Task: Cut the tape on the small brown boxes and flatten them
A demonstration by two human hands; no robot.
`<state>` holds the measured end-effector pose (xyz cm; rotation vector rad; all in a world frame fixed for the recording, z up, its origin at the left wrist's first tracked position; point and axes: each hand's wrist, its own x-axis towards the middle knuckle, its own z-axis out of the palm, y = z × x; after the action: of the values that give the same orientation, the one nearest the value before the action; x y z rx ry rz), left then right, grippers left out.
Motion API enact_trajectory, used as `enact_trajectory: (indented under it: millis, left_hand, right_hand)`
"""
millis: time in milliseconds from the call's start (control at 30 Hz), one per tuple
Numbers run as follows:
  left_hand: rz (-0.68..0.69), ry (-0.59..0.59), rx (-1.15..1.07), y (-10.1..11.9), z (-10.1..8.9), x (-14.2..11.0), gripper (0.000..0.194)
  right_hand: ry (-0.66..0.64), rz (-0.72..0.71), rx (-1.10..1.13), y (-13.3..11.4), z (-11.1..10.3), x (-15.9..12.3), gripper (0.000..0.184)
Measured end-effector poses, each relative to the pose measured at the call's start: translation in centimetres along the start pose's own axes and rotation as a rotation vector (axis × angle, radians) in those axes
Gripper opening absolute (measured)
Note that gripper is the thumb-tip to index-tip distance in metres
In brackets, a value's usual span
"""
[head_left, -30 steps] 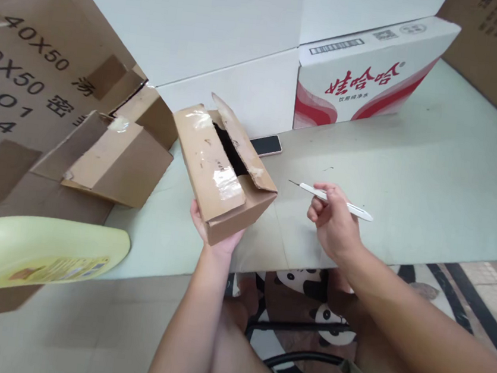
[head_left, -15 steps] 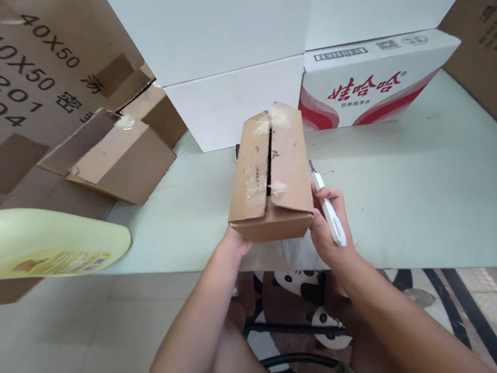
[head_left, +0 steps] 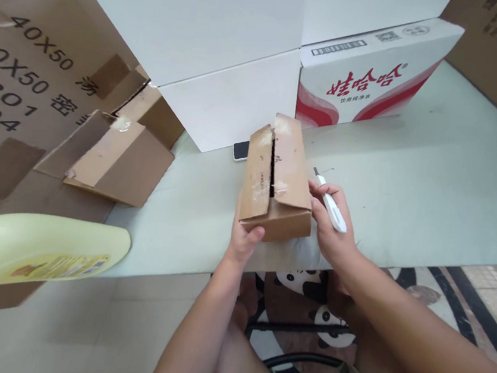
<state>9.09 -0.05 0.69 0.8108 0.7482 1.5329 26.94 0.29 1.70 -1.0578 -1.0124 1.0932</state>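
Observation:
A small brown cardboard box [head_left: 279, 178] with torn tape and a slit between its top flaps is held over the near edge of the pale green table [head_left: 432, 189]. My left hand [head_left: 245, 237] grips its near left corner from below, thumb on the front face. My right hand [head_left: 331, 226] presses against the box's right side while its fingers are closed on a white craft knife [head_left: 330, 206], blade pointing away from me.
An opened small carton [head_left: 117, 159] lies at the left by a large brown carton [head_left: 27, 77]. A yellow jug [head_left: 34, 252] lies at the near left. A phone [head_left: 240, 149], a white box [head_left: 224, 88] and a red-and-white carton [head_left: 369, 74] are at the back.
My left hand swung the box from the left to the centre and turned it level. My right hand, still holding the knife, came in against the box's right side.

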Motion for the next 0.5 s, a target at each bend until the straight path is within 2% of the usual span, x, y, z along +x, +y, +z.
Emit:
enact_trajectory:
  millis: [100,200,333,500]
  left_hand:
    - [0.092,0.106,-0.043,1.2,0.0,0.8,0.067]
    - [0.16,0.156,-0.01,2.3,-0.5,1.6,0.066]
    - [0.107,0.23,0.056,2.9,-1.6,2.2,0.062]
    - [0.002,0.472,0.007,2.9,-2.8,3.2,0.037]
  right_hand:
    - [-0.01,0.012,-0.038,-0.3,0.0,-0.2,0.02]
    - [-0.026,0.05,-0.055,-0.4,0.1,-0.2,0.017]
    - [-0.052,0.095,-0.099,0.1,0.0,0.1,0.017]
    - [-0.033,0.106,-0.119,1.2,-0.2,0.6,0.022]
